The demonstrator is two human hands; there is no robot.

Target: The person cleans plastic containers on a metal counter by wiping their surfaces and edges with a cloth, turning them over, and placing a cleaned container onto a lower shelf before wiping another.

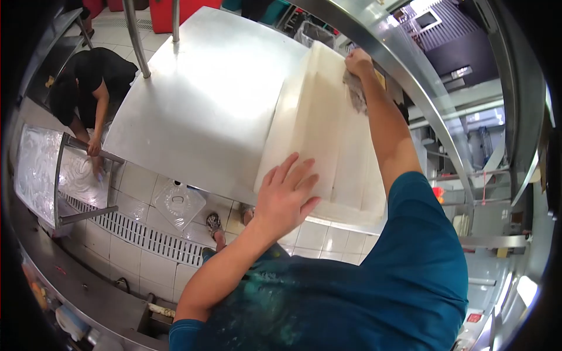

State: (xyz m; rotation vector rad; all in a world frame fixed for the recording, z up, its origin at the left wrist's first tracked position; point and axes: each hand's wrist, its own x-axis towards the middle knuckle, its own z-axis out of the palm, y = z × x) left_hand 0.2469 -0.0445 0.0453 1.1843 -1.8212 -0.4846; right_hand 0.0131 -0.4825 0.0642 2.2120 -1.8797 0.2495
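A long, off-white, plastic-looking slab [319, 117] with raised lengthwise steps lies on the right part of a steel table [216, 99]. My left hand [287, 193] is open, fingers spread, at the slab's near left end; whether it touches or hovers just over it I cannot tell. At the slab's far right edge, my right hand [358, 61] is closed in a fist. A crumpled greyish cloth [355, 93] shows just below that fist against the slab, and its upper end runs into the hand. My right forearm covers part of the slab's right edge.
A co-worker [96, 88] crouches at the left, hands at a wet, overturned-looking steel table [41, 169]. A floor drain grate [146, 237] curves below. Steel posts [137, 41] rise from the table's far side. A steel shelf beam [404, 70] passes overhead at right.
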